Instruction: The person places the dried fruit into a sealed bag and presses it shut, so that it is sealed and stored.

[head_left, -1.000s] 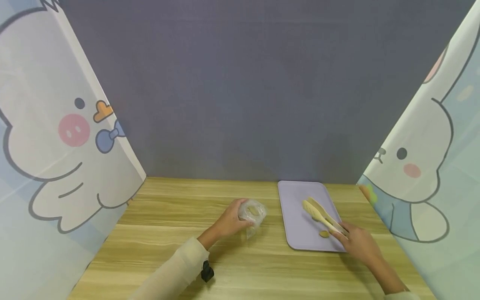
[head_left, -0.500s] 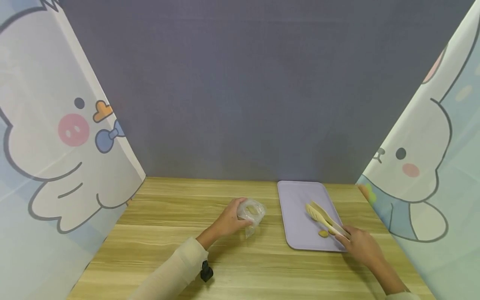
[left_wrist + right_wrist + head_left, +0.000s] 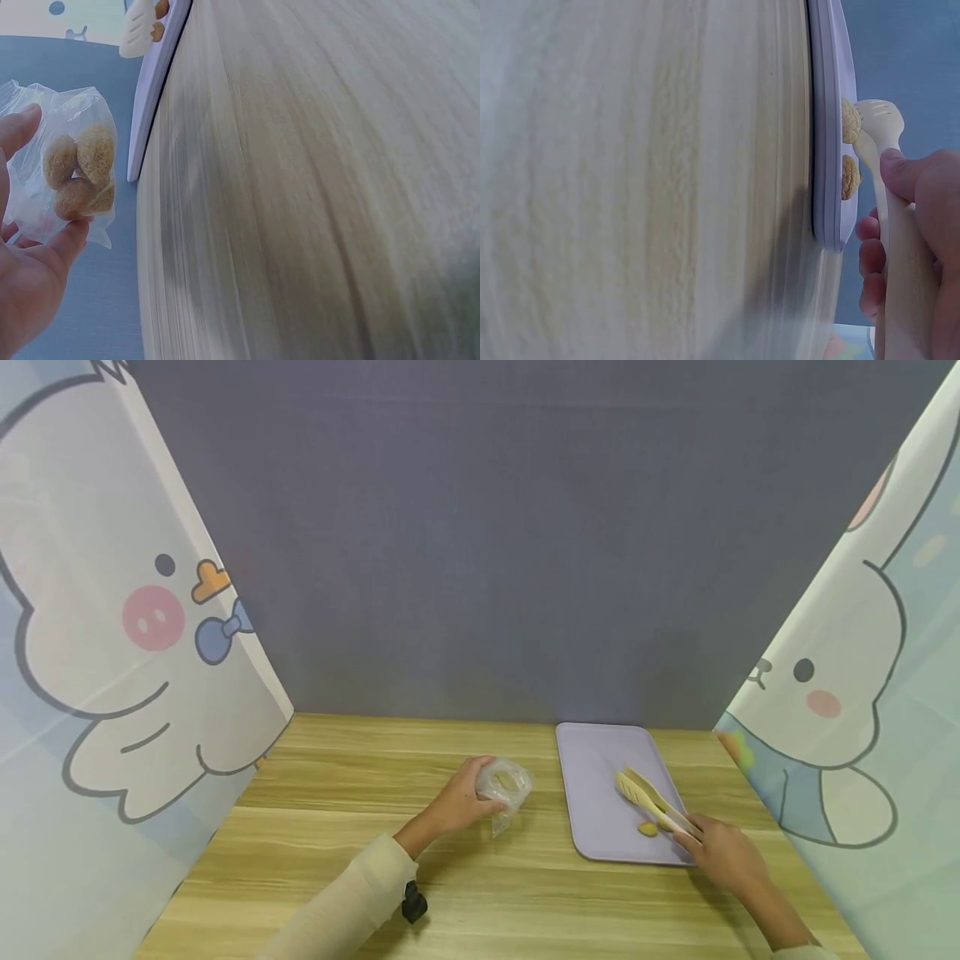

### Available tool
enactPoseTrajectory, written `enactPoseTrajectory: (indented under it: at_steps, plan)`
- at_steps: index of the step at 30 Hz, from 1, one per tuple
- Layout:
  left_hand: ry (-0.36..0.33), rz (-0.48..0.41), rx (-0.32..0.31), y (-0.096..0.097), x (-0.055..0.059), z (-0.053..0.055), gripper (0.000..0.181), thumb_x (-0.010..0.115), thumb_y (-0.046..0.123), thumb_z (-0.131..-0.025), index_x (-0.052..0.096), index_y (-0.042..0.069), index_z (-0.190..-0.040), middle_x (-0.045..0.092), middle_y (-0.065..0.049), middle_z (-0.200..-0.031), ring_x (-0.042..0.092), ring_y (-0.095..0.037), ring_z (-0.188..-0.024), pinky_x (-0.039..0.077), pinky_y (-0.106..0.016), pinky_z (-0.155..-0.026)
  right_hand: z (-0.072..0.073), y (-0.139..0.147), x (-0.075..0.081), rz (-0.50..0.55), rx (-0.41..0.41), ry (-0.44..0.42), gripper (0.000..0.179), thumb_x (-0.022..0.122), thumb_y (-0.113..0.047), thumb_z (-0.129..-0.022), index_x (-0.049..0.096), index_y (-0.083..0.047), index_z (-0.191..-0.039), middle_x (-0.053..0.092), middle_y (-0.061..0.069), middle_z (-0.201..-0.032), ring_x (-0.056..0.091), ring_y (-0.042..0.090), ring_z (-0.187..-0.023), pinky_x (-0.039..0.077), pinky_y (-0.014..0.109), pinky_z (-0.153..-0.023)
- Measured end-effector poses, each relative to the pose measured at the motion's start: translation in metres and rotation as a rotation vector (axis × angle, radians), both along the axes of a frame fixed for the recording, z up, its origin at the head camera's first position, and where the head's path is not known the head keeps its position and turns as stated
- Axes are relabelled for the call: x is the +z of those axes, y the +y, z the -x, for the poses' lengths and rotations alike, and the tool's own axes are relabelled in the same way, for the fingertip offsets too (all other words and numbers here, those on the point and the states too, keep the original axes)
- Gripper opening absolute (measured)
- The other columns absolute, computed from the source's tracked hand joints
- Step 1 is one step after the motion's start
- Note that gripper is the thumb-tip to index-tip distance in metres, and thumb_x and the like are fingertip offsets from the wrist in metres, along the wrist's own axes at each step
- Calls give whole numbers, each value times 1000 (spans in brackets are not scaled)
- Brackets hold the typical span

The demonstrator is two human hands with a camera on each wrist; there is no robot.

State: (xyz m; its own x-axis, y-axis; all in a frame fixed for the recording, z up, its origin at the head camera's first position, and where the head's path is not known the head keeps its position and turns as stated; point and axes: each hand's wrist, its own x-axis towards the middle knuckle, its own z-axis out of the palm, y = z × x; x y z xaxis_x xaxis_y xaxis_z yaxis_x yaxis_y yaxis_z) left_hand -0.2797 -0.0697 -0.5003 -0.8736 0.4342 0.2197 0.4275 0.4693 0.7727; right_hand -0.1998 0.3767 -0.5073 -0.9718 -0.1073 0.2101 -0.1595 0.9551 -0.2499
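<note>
My left hand (image 3: pixel 457 802) holds a clear plastic bag (image 3: pixel 504 785) above the table, thumb and fingers around its sides. Through the film, the left wrist view shows several rounded, rough brown pieces (image 3: pixel 75 198) that look like nuggets. On the right, my right hand (image 3: pixel 727 856) grips cream-coloured tongs (image 3: pixel 651 800), which point away over the lilac tray (image 3: pixel 596 764). Two similar brown pieces show near the tray's front: one (image 3: pixel 648 829) lies beside the tongs, the other is partly covered by them. In the right wrist view the slotted tong head (image 3: pixel 881 120) stands beside the farther piece.
Both hands work over a wood-grain table (image 3: pixel 337 793). A dark grey panel (image 3: pixel 480 543) stands along its back edge. Cartoon-printed sheets (image 3: pixel 825 727) slant along both sides. A small black device (image 3: pixel 413 903) sits at the left wrist.
My right hand has drawn the tongs slightly toward me and to the right, toward the pieces at the tray's front. The left hand and bag have stayed nearly still.
</note>
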Motion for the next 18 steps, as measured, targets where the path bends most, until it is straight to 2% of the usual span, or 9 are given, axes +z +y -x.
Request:
enactPoseTrajectory:
  at_steps: [6,14,18]
  plan:
    - [-12,2,-6,1,-2,1,82,82,35,-85,41,6,-150,50,-15,-145,57,-27,-117,51,-43,-93,0,0,-1,3,-11,-20,29,73,-31,-94,71,-5,-107,56,-4,-69,50,17,-64,40,38,-55]
    - [-13,5,-12,3,-4,0,83,82,34,-86,40,6,-152,48,-15,-148,55,-27,-119,51,-42,-93,1,3,-7,-12,-6,11,32,75,-28,-91,72,-2,-110,68,6,-77,61,24,-68,48,50,-58]
    - [-9,1,-11,3,-5,0,82,82,33,-85,41,6,-151,49,-16,-147,55,-27,-119,51,-41,-93,2,3,-9,-18,-1,28,30,76,-27,-91,72,-2,-108,67,6,-76,60,24,-67,47,50,-57]
